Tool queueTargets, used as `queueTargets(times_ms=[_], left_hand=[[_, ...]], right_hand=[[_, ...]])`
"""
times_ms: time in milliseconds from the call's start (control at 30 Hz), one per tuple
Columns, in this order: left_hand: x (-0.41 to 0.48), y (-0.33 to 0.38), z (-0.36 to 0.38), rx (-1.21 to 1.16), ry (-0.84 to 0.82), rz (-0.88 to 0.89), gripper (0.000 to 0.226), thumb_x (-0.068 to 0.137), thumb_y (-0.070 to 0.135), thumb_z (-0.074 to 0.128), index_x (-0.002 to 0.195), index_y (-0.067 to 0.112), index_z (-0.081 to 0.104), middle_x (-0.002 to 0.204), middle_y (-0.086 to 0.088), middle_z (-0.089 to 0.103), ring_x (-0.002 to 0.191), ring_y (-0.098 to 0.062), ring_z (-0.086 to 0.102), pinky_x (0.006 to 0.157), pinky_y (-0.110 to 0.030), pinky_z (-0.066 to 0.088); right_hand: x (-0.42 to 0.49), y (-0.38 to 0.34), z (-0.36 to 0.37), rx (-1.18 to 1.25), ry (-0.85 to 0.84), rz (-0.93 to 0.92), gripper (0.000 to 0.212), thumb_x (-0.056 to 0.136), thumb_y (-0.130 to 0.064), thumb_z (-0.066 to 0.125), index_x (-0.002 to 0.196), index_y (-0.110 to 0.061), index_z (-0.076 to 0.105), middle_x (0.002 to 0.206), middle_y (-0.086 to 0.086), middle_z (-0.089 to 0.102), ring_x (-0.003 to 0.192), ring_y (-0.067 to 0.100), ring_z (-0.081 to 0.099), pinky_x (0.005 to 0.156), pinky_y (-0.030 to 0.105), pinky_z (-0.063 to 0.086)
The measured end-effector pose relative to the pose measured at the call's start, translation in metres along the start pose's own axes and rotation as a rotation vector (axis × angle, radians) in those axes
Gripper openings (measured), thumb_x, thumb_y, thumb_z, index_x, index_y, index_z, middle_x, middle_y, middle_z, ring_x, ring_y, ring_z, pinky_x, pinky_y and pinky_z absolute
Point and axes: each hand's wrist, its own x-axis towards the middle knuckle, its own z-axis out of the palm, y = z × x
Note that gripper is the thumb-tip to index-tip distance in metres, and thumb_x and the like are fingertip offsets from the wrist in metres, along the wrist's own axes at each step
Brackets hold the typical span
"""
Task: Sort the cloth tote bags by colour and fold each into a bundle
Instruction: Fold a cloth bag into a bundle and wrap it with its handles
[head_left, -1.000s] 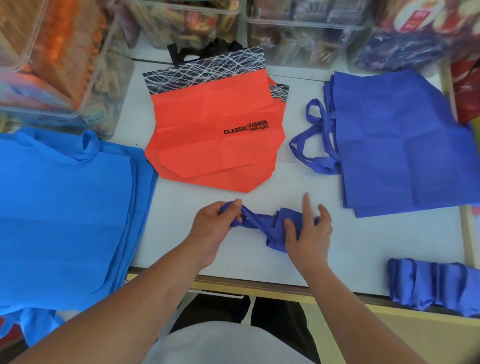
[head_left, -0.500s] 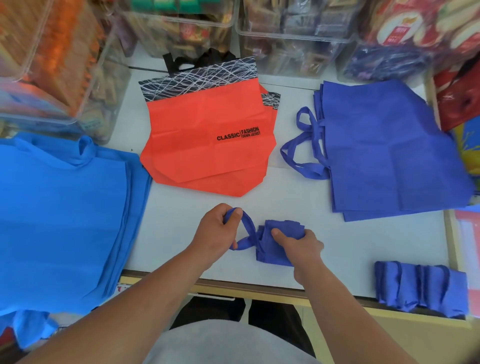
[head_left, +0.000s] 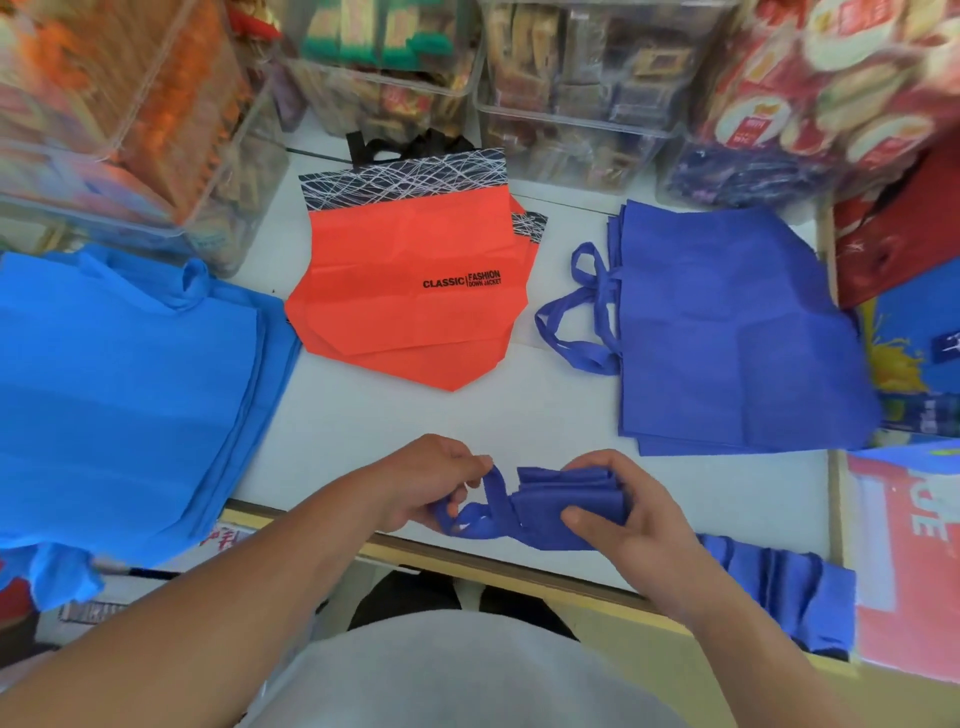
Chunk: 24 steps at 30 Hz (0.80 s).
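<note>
— Right hand (head_left: 628, 514) clasps the folded bundle (head_left: 566, 506), thumb on top, fingers curled round its far side. It sits over the near edge of the table (head_left: 519, 415); I cannot tell if it touches.
— And the other?
— My left hand (head_left: 431, 483) pinches the handle (head_left: 493, 499), which loops between my two hands.
— Where are the other bags?
— To my right the dark blue pile (head_left: 727, 332) lies flat, the orange bags (head_left: 410, 301) lie straight ahead, and the light blue pile (head_left: 119, 374) is on my left, hanging over the edge. Some done bundles (head_left: 795, 587) lie at the near right edge, partly behind my right forearm.
</note>
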Motion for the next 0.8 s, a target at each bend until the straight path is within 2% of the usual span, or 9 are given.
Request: queueTargets(times_ms=[100,200,267,400,500,567,600,700,800], left_hand=[[-0.014,0.024,0.035,0.098,-0.033,0.081,0.029,0.100,0.037,0.061,0.099,0.009,0.067,0.075,-0.009,0.060,0.057,-0.019,0.058,0.055,-0.032,0.056],[-0.030,0.048,0.065,0.117,-0.061,0.193,0.026,0.101,0.037,0.059,0.097,0.012,0.065,0.078,-0.005,0.066,0.061,-0.020,0.066,0.056,-0.033,0.057],[-0.041,0.058,0.079,0.140,-0.046,0.270,0.026,0.100,0.037,0.060,0.097,0.012,0.066,0.080,-0.004,0.068,0.063,-0.021,0.068,0.058,-0.034,0.059],[-0.063,0.066,0.093,0.172,-0.056,0.352,0.024,0.102,0.037,0.057,0.098,0.015,0.067,0.083,-0.002,0.067,0.066,-0.019,0.066,0.062,-0.032,0.058],[-0.077,0.070,0.101,0.183,-0.040,0.367,0.029,0.104,0.040,0.049,0.101,0.021,0.071,0.090,0.001,0.070,0.077,-0.013,0.062,0.073,-0.029,0.049],[-0.087,0.073,0.106,0.168,-0.011,0.372,0.031,0.104,0.038,0.046,0.100,0.021,0.071,0.090,0.006,0.069,0.078,-0.009,0.058,0.076,-0.027,0.043],[-0.092,0.075,0.108,0.160,0.001,0.379,0.031,0.104,0.035,0.044,0.096,0.022,0.071,0.086,0.012,0.068,0.077,-0.007,0.057,0.076,-0.024,0.043],[-0.103,0.075,0.112,0.169,0.063,0.430,0.030,0.103,0.031,0.045,0.086,0.024,0.068,0.081,0.017,0.066,0.077,-0.007,0.058,0.076,-0.024,0.045],[-0.106,0.067,0.109,0.150,0.236,0.541,0.016,0.100,0.030,0.054,0.098,0.031,0.070,0.096,0.012,0.071,0.086,-0.008,0.065,0.076,-0.022,0.051]], right_hand=[[-0.020,-0.012,-0.019,-0.213,-0.031,-0.169,0.037,0.083,0.005,0.075,0.104,-0.024,0.066,0.096,-0.009,0.070,0.089,0.014,0.065,0.076,0.016,0.050],[-0.030,-0.011,-0.031,-0.402,0.014,-0.345,0.045,0.077,-0.001,0.081,0.107,-0.032,0.067,0.101,-0.013,0.068,0.093,0.014,0.065,0.078,0.015,0.050],[-0.035,-0.015,-0.038,-0.364,0.084,-0.348,0.049,0.076,-0.002,0.084,0.106,-0.036,0.066,0.099,-0.016,0.071,0.093,0.010,0.067,0.077,0.015,0.051],[-0.044,-0.019,-0.051,-0.219,0.122,-0.287,0.043,0.069,-0.006,0.090,0.096,-0.031,0.066,0.091,-0.018,0.073,0.085,0.007,0.069,0.069,0.015,0.052],[-0.047,-0.020,-0.051,-0.309,0.195,-0.401,0.046,0.065,-0.013,0.095,0.089,-0.034,0.062,0.109,-0.016,0.066,0.096,0.013,0.065,0.071,0.022,0.051],[-0.047,-0.019,-0.049,-0.295,0.208,-0.447,0.045,0.065,-0.012,0.094,0.089,-0.029,0.060,0.126,-0.017,0.061,0.107,0.015,0.063,0.075,0.026,0.051],[-0.048,-0.020,-0.049,-0.261,0.186,-0.431,0.041,0.068,-0.012,0.093,0.090,-0.025,0.060,0.126,-0.018,0.064,0.104,0.015,0.064,0.077,0.030,0.053],[-0.051,-0.026,-0.046,-0.169,0.097,-0.358,0.032,0.077,-0.009,0.086,0.092,-0.018,0.059,0.109,-0.017,0.073,0.088,0.021,0.068,0.073,0.034,0.058],[-0.053,-0.029,-0.045,-0.128,0.153,-0.328,0.030,0.080,-0.008,0.083,0.088,-0.022,0.058,0.082,-0.014,0.069,0.074,0.015,0.063,0.061,0.018,0.050]])
